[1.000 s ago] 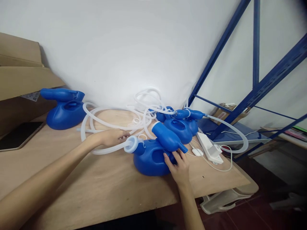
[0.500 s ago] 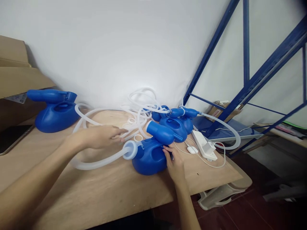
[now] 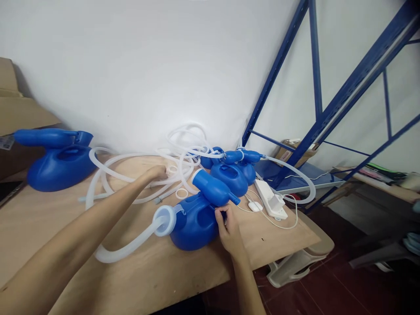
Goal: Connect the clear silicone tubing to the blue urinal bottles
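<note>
A blue urinal bottle [image 3: 193, 225] lies on the wooden table, with a blue funnel-like head [image 3: 213, 189] on top. A white cap [image 3: 164, 220] with a clear hose [image 3: 126, 251] hangs at its left by a small strap. My right hand [image 3: 229, 227] is at the bottle's right side, thumb and forefinger pinched together; what is between them is hidden. My left hand [image 3: 158, 172] reaches into the tangle of clear tubes [image 3: 183, 166], its fingers curled beside some white rings [image 3: 172, 169]. Whether it grips one cannot be made out. Another white ring [image 3: 181, 193] lies behind the bottle.
Another blue bottle [image 3: 61, 168] stands at the left by a cardboard box [image 3: 28, 116]. More blue bottles [image 3: 229, 175] sit behind. A power strip [image 3: 271, 199] with cables lies at the right, near a blue metal rack [image 3: 315, 131] and a stool [image 3: 305, 253].
My left hand has moved away from me, deeper into the tubes and rings, and its fingers have curled. My right hand stays at the bottle, its fingertips closer together. The view has shifted right.
</note>
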